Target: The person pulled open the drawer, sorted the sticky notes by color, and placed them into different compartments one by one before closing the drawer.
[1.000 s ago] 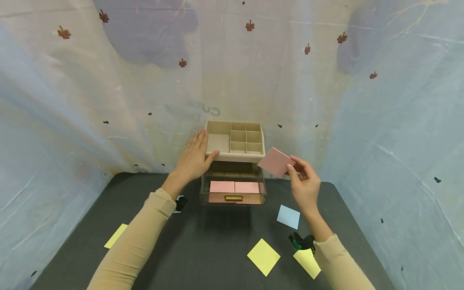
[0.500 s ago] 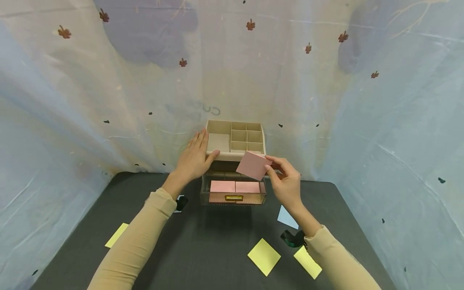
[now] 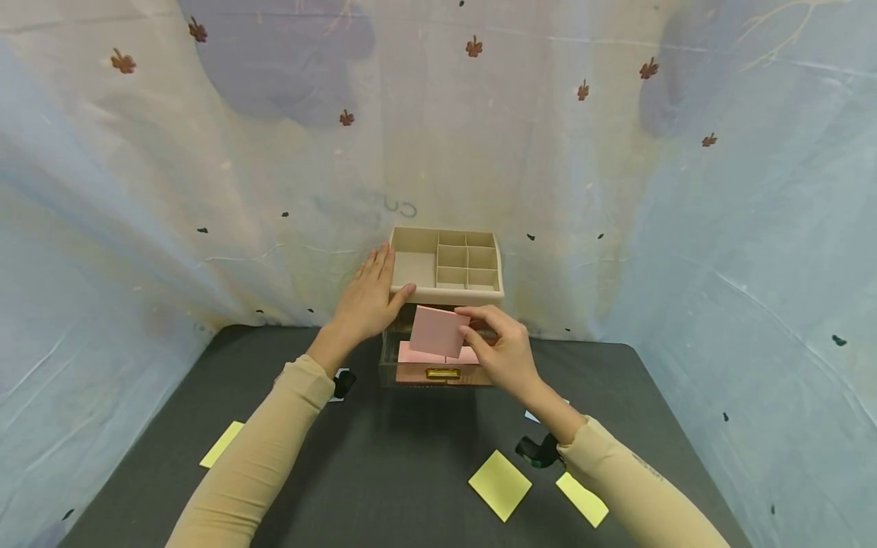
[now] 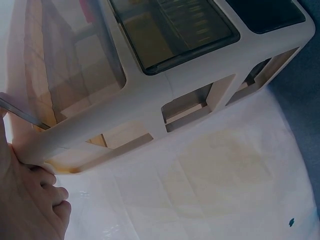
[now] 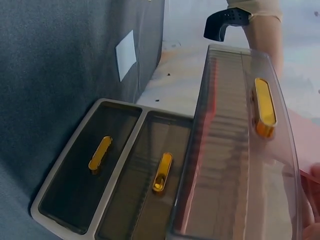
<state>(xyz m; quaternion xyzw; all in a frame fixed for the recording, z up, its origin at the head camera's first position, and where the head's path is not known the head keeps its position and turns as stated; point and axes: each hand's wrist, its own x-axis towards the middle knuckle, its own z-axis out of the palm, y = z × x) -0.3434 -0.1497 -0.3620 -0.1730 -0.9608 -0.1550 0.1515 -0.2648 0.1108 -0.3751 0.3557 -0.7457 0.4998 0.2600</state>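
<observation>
A: Run me down it, biggest first.
B: Patterned curtain (image 3: 438,137) behind, dark tabletop (image 3: 384,487) below, then the beige organizer (image 3: 445,295), its top drawer (image 3: 387,371) pulled out toward 6 o'clock with pink stacks (image 3: 421,352) inside.
A: And the hands?
B: Left hand (image 3: 365,301) at the organizer's 9 o'clock, fingers straight along the side, thumb on the front rim, carrying nothing. Right hand (image 3: 503,346), at 4 o'clock, pinches a pink pad (image 3: 438,332) between thumb and fingers, over the drawer.
A: Which step?
B: Loading the drawer, I'd judge. The next move calls for levelling that pad, lowering it within the walls and releasing, the left hand bracing.
A: Any brand or label?
B: None I can read. Faint letter-like strokes (image 3: 408,210) mark the curtain at 11 o'clock from the organizer; perhaps "CU", not certain.
</observation>
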